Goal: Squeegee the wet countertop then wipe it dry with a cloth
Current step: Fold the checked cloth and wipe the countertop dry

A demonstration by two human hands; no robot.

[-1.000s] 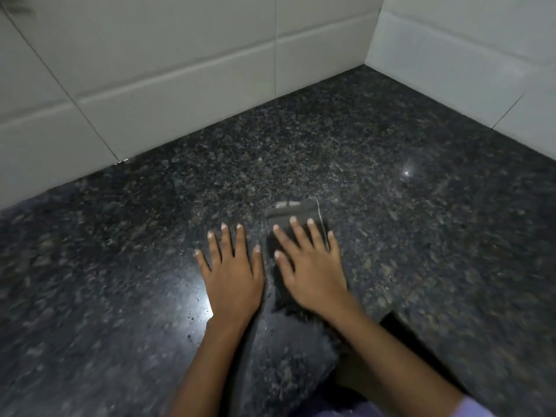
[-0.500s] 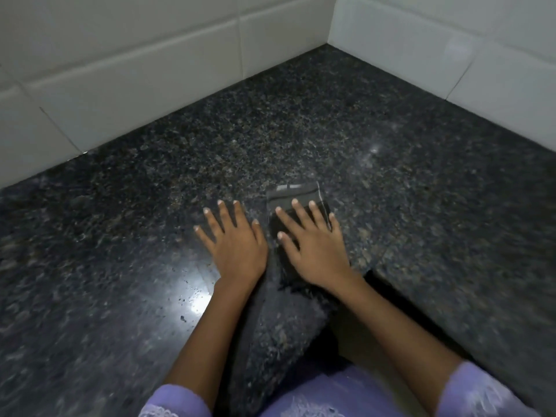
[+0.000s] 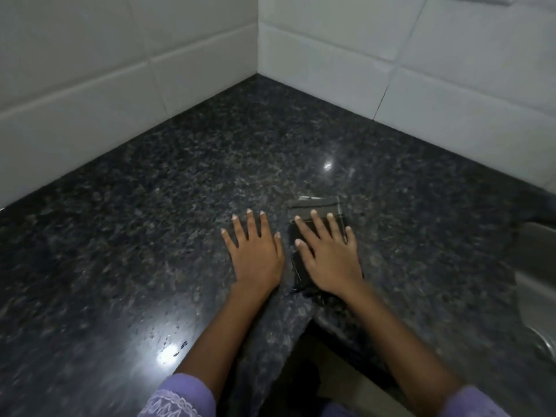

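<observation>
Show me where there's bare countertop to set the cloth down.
Bare granite countertop runs from the hands back to the tiled corner, and left of the left hand. Crowded: the right hand presses the dark cloth; a sink borders the right.

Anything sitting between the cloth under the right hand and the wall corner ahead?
No. In the head view, only bare granite countertop lies between the cloth, pressed flat by the right hand, and the tiled wall corner.

Open countertop (image 3: pixel 126 251) stretches from 9 to 12 o'clock of the hands. Tiled walls (image 3: pixel 90 94) block it from 10 through 2 o'clock; a sink (image 3: pixel 538 284) drops away at 3 o'clock.
</observation>
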